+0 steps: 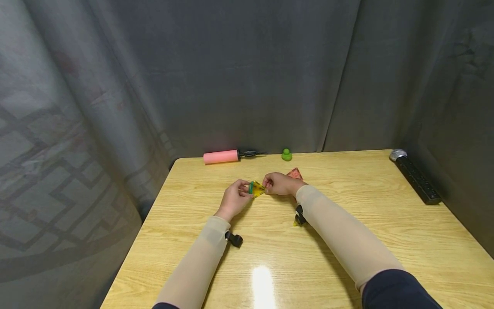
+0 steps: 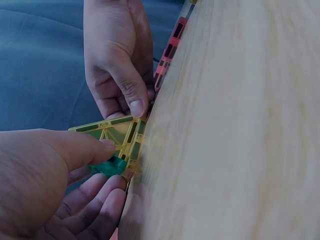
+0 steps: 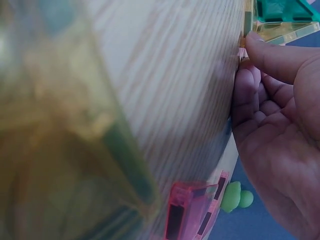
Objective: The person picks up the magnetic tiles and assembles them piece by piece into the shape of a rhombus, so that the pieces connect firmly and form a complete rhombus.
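Note:
My left hand [image 1: 233, 200] holds a small cluster of translucent magnetic tiles between thumb and fingers. In it, yellow tiles [image 1: 257, 189] stand at angles to each other, with a green tile [image 2: 111, 166] at the left side. On the cluster's right corner, my right hand [image 1: 279, 184] pinches the yellow tile with thumb and forefinger. Beyond the right wrist, a pink-red tile piece [image 1: 295, 173] is partly covered by the arm. Another yellow tile [image 1: 296, 223] shows from under the right wrist camera; it looms blurred in the right wrist view.
At the table's back edge lie a pink hand pump [image 1: 221, 157] with a black nozzle and a small green duck-like toy [image 1: 287, 155]. A long black object with a silver rounded end [image 1: 417, 178] lies along the right edge. Grey curtains [image 1: 247, 77] hang behind the table.

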`<action>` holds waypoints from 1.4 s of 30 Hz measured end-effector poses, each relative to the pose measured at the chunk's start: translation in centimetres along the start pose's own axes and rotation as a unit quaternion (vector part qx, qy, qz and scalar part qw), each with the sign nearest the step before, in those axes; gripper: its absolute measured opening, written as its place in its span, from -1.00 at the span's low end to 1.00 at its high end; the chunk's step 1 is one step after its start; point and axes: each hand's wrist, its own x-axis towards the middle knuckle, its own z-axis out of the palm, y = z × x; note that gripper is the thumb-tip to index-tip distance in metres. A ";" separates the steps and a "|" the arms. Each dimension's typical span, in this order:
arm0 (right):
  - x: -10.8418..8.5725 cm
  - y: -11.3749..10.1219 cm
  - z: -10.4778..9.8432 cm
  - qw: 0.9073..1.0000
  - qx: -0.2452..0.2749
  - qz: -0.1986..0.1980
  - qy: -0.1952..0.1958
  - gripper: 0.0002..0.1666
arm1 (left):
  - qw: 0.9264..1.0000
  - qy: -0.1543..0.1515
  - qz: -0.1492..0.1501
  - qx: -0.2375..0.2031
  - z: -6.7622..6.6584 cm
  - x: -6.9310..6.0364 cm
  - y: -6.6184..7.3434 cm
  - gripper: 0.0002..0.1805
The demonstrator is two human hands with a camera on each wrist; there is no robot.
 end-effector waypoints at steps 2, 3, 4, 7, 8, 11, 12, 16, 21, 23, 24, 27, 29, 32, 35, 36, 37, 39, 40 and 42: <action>0.0 -0.1 0.0 1.000 0.000 -0.001 0.002 -0.86 | 1.000 -0.003 0.000 0.004 0.0 0.0 0.0 -0.54; 0.0 -0.1 0.0 1.000 0.001 -0.002 0.003 -0.86 | 1.000 -0.005 0.000 0.005 0.0 0.0 0.1 -0.53; 0.0 -0.1 0.1 1.000 0.000 -0.003 0.005 -0.85 | 1.000 -0.007 0.000 0.007 0.0 0.0 0.1 -0.52; -0.1 -0.1 0.1 1.000 -0.003 -0.002 0.008 -0.85 | 1.000 -0.012 -0.004 0.014 -0.1 0.0 0.1 -0.48; -0.1 -0.1 0.1 1.000 -0.004 -0.001 0.009 -0.85 | 1.000 -0.014 -0.005 0.017 -0.1 0.1 0.1 -0.47; -0.1 0.0 0.1 1.000 -0.004 0.002 0.009 -0.86 | 0.999 -0.020 -0.002 0.026 -0.1 0.1 0.1 -0.43; 0.0 0.0 0.1 1.000 -0.005 0.002 0.009 -0.86 | 0.999 -0.021 0.001 0.029 -0.1 0.2 0.1 -0.42; 0.0 -0.1 0.0 1.000 -0.006 0.004 0.007 -0.86 | 0.999 -0.023 0.011 0.036 -0.3 0.2 0.1 -0.45; -0.1 -0.2 -0.2 1.000 0.000 0.004 0.000 -0.85 | 0.999 -0.025 0.011 0.033 -0.4 0.1 0.2 -0.47; -0.1 -0.2 -0.3 1.000 0.009 0.004 -0.004 -0.84 | 0.999 -0.025 0.010 0.029 -0.4 0.1 0.1 -0.47; -0.2 -0.2 -0.4 1.000 0.014 0.006 -0.007 -0.84 | 0.999 -0.025 0.010 0.026 -0.4 0.1 0.1 -0.47; -0.5 -0.2 -0.8 0.999 0.034 0.013 -0.022 -0.81 | 0.999 -0.027 0.008 0.021 -0.4 0.0 0.0 -0.47; -0.9 -0.2 -1.1 0.999 0.037 0.010 -0.030 -0.78 | 0.999 -0.028 0.006 0.017 -0.4 0.0 0.1 -0.47; -1.6 -0.3 -1.6 0.999 0.033 -0.004 -0.042 -0.73 | 0.999 -0.029 0.001 0.016 -0.3 -0.1 0.1 -0.48; -2.6 -0.6 -1.8 0.998 0.023 -0.019 -0.046 -0.69 | 0.999 -0.030 -0.002 0.013 -0.3 -0.1 0.0 -0.48; -2.9 -0.6 -1.9 0.998 0.021 -0.023 -0.046 -0.68 | 0.999 -0.030 -0.002 0.013 -0.3 -0.1 0.0 -0.48; -3.3 -0.7 -1.9 0.999 0.019 -0.025 -0.044 -0.67 | 0.999 -0.030 -0.002 0.012 -0.4 0.0 0.0 -0.48; -3.8 -0.8 -1.8 0.999 0.016 -0.032 -0.033 -0.66 | 1.000 -0.029 -0.001 0.012 -0.4 0.0 -0.1 -0.48; -4.0 -0.7 -1.7 0.999 0.010 -0.035 -0.023 -0.66 | 1.000 -0.029 0.000 0.012 -0.4 0.0 -0.1 -0.48; -4.4 -0.6 -1.4 0.999 0.005 -0.037 0.002 -0.66 | 0.999 -0.030 0.001 0.014 -0.4 0.0 -0.1 -0.48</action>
